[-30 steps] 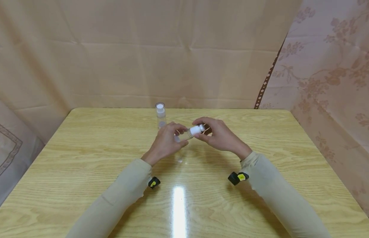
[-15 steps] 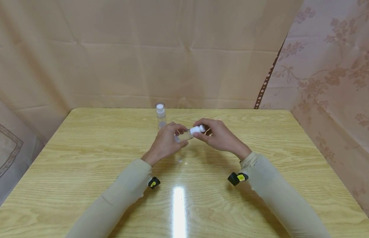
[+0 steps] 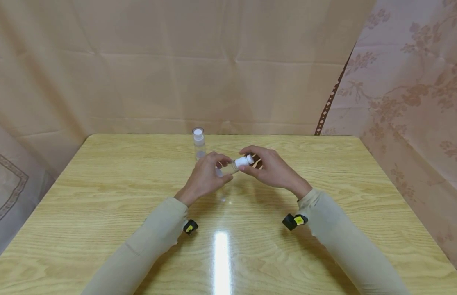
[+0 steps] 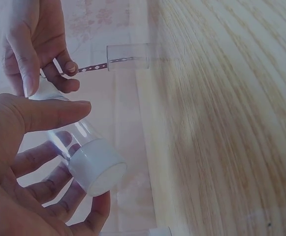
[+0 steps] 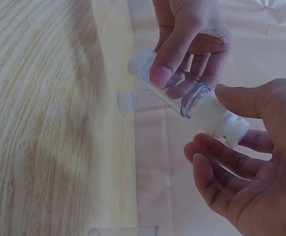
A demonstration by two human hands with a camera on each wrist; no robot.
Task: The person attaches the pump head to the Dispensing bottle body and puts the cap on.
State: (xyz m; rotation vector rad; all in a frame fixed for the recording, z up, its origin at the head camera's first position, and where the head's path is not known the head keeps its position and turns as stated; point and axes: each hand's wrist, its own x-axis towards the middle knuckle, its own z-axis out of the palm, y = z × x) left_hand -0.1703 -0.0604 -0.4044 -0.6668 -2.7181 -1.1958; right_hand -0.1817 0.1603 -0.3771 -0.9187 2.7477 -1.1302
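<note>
Tilted between the hands is a clear bottle point(image 5: 162, 96) with a white base point(image 4: 97, 167). My left hand point(image 3: 204, 176) grips its clear body, thumb on one side and fingers curled round the other. My right hand point(image 3: 274, 168) holds the white pump top point(image 3: 243, 162) at the bottle's mouth between thumb and fingers. That top sits against the threaded neck point(image 5: 194, 100); whether it is fully seated I cannot tell.
A second clear bottle with a white top point(image 3: 199, 137) stands upright behind my left hand. In the left wrist view a clear cylinder point(image 4: 128, 56) stands near the table edge. Curtains hang behind the wooden table point(image 3: 103, 176).
My right fingers have shifted slightly on the white top, and its narrow end has turned a little. My left hand and the bottle body have stayed in place.
</note>
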